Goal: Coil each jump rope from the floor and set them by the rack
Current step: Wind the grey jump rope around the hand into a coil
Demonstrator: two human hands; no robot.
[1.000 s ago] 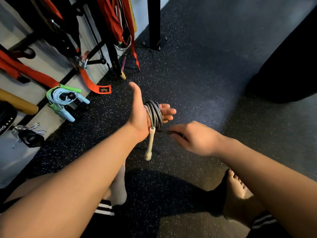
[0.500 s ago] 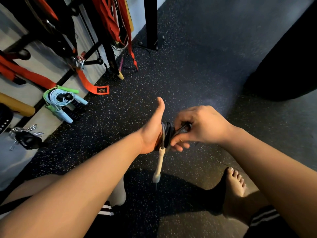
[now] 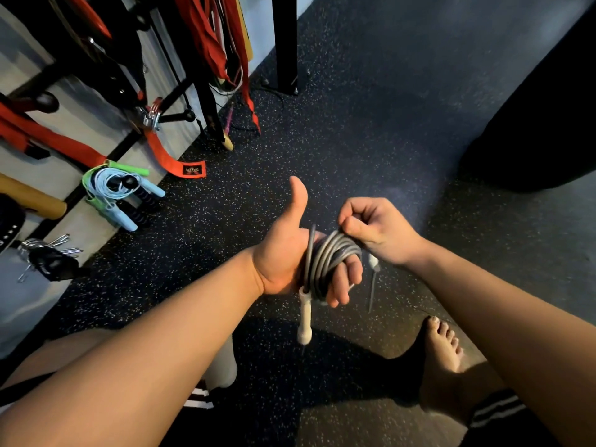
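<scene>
Coiling looks nearly done: jump rope (image 3: 332, 255) wound round relaxed left hand (image 3: 283, 257), loose end pinched by right hand (image 3: 378, 228); tucking needed next.

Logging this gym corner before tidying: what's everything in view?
Black metal rack: one, black, upper left.
Speckled rubber floor: one, black, underfoot.
Grey jump rope with white handles: one, grey, wound round the fingers of the left hand.
Light blue jump rope: one, blue, coiled by the rack.
Green jump rope: one, green, bundled with the blue one.
Orange webbing strap: one, orange, trailing from rack to floor.
Red straps: several, red, hanging on the rack.
Left hand: one, thumb up, carrying the coil.
Right hand: one, pinching the rope atop the coil.
Bare foot: one, lower right.
</scene>
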